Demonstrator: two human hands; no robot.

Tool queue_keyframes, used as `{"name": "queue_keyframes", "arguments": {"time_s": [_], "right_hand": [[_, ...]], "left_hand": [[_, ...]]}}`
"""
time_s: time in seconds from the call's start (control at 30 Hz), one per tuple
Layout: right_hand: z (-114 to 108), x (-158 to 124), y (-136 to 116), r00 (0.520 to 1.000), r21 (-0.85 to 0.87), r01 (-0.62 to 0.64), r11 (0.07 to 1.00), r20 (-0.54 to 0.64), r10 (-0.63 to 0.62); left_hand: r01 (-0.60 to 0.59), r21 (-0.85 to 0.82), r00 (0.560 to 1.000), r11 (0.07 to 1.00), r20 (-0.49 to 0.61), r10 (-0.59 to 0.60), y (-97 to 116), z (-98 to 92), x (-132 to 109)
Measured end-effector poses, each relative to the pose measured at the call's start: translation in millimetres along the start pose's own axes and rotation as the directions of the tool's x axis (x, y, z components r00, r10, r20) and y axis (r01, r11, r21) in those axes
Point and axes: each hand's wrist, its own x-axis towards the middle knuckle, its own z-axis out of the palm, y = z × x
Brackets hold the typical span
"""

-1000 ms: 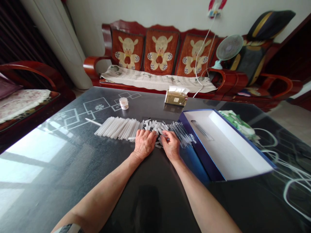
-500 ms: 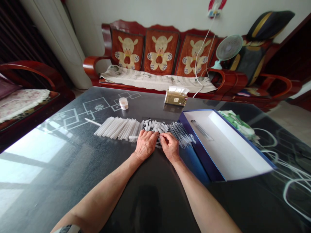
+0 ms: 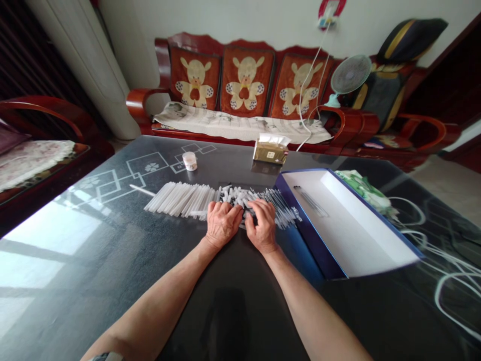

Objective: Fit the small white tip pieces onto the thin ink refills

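My left hand [image 3: 221,224] and my right hand [image 3: 262,224] rest side by side on the dark glass table [image 3: 112,260], fingers curled down into a heap of small white and black pen parts [image 3: 236,194]. What the fingertips grip is hidden. Left of the heap lies a row of white pen tubes [image 3: 180,198]. Right of it lies a fan of thin clear refills [image 3: 280,205]. An open blue box [image 3: 349,228] with a white inside holds a few refills near its far end.
A tissue box [image 3: 271,149] and a small white jar [image 3: 190,161] stand further back on the table. One loose white tube [image 3: 142,190] lies at the left. A green and white bag [image 3: 363,188] sits behind the box. A red wooden sofa [image 3: 240,95] and fan [image 3: 347,75] are beyond.
My right hand has shifted slightly left toward the left hand, with its fingers now over the heap of small parts. The left hand has barely moved.
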Motion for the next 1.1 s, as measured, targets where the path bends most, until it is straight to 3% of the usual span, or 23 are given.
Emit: {"name": "queue_keyframes", "arguments": {"time_s": [0.23,0.4,0.57,0.73,0.8,0.83,0.9,1.0,1.1], "right_hand": [[-1.9,-1.5,-0.1,0.985,-0.138,0.053,0.989,0.171,-0.029],[-27.6,14.7,9.3,0.958,-0.25,0.064,0.966,0.286,0.011],[-65.9,38.8,34.8,0.911,-0.54,-0.048,0.84,0.321,0.259],[-58.6,52.7,49.3,0.8,-0.664,-0.172,0.728,0.338,0.497],[-47.2,55.8,51.7,0.765,-0.669,-0.206,0.714,0.345,0.544],[-42.3,57.1,52.4,0.755,-0.669,-0.22,0.71,0.344,0.558],[-36.5,59.5,52.4,0.748,-0.672,-0.237,0.701,0.334,0.573],[-38.8,61.2,45.1,0.765,-0.669,-0.237,0.704,0.318,0.56],[-45.9,55.6,28.2,0.824,-0.577,-0.226,0.785,0.317,0.47]], "left_hand": [[-0.016,-0.014,0.997,1.0,0.074,0.017,0.8,-8.9,-0.3],[-0.033,-0.006,0.989,0.999,0.144,0.034,-4.0,-17.9,11.4],[-0.031,-0.062,0.992,0.998,0.122,0.039,-16.4,-41.9,33.9],[0.056,-0.355,0.987,0.933,0.16,0.002,-13.8,-54.4,37.1],[0.2,-0.557,0.972,0.806,0.217,-0.091,-9.9,-54.1,34.1],[0.288,-0.659,0.955,0.694,0.252,-0.157,-8.0,-53.8,32.9],[0.425,-0.82,0.898,0.384,0.329,-0.291,-4.9,-53.5,31.7],[0.485,-0.872,0.773,-0.066,0.463,-0.434,-2.7,-52.8,31.3],[0.498,-0.809,0.633,-0.312,0.585,-0.507,-2.0,-49.0,29.4]]}}
